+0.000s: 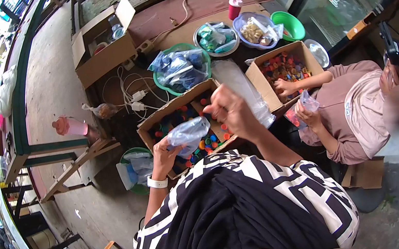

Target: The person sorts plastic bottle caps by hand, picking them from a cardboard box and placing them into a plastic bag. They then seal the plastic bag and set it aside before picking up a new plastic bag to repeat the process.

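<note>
My left hand point(164, 157) grips a clear plastic bag point(191, 130) above a cardboard box point(145, 134). Inside the box lie many small round pieces point(208, 144) in red, blue, green and orange that look like bottle caps. To the right of the bag, my right hand point(233, 111) is raised over the box edge with its fingers curled in. Whatever it may hold is hidden. Flat clear plastic bags point(243, 89) lie just beyond it.
On the right, a co-worker point(347, 101) reaches into another box of caps point(292, 65) and holds a clear bag point(309, 102). Behind stand a green basin point(207, 68) with bags, a lilac bowl point(241, 39), white cables point(126, 91) and an open carton point(107, 66).
</note>
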`<move>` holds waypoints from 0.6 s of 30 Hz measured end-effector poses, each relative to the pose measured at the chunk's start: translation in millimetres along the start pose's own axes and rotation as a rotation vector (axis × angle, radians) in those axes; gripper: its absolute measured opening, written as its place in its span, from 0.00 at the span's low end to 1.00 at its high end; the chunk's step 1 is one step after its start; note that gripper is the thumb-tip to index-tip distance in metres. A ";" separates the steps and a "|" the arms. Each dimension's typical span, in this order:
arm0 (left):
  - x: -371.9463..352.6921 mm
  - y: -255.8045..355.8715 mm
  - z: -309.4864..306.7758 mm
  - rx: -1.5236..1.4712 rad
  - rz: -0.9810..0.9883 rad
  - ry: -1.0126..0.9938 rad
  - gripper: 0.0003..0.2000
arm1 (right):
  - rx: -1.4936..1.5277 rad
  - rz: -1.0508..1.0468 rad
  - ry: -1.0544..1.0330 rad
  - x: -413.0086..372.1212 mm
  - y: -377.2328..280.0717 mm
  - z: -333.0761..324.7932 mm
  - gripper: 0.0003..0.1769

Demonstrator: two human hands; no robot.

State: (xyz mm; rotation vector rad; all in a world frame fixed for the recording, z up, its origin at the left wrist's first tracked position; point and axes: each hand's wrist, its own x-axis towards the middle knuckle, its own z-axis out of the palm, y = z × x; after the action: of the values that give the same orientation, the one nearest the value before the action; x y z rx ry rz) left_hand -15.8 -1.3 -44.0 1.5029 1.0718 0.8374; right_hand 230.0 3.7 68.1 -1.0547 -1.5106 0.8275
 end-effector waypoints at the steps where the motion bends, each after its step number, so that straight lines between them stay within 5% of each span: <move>1: -1.8 -7.9 -1.2 -0.126 -0.034 0.033 0.07 | -0.092 -0.017 -0.027 3.1 0.4 -8.3 0.15; 4: -6.3 -7.7 -8.3 -0.184 -0.061 0.081 0.07 | -0.114 0.007 -0.122 6.5 12.5 -10.5 0.19; 7: -3.4 8.4 -8.5 0.148 0.039 0.051 0.09 | -0.115 0.068 -0.339 -4.1 22.2 4.8 0.48; 11: -1.8 43.7 -0.8 0.172 0.126 0.089 0.11 | -0.053 0.315 -0.408 -7.5 26.0 22.5 0.29; 13: 2.1 43.7 -0.2 0.216 0.283 0.152 0.09 | -0.093 0.111 -0.368 -7.9 28.9 27.1 0.16; 16: 2.9 48.5 -8.8 0.281 0.336 0.164 0.09 | -0.200 0.011 -0.411 -6.7 39.4 21.5 0.09; 18: 0.7 51.5 -11.3 0.337 0.357 0.167 0.10 | -0.182 0.081 -0.404 -6.5 42.1 17.8 0.05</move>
State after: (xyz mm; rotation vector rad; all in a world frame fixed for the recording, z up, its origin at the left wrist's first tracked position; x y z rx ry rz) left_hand -15.9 1.3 8.6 1.9746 1.1235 1.0828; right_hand 220.9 13.7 23.9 -1.1340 -1.9211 1.0185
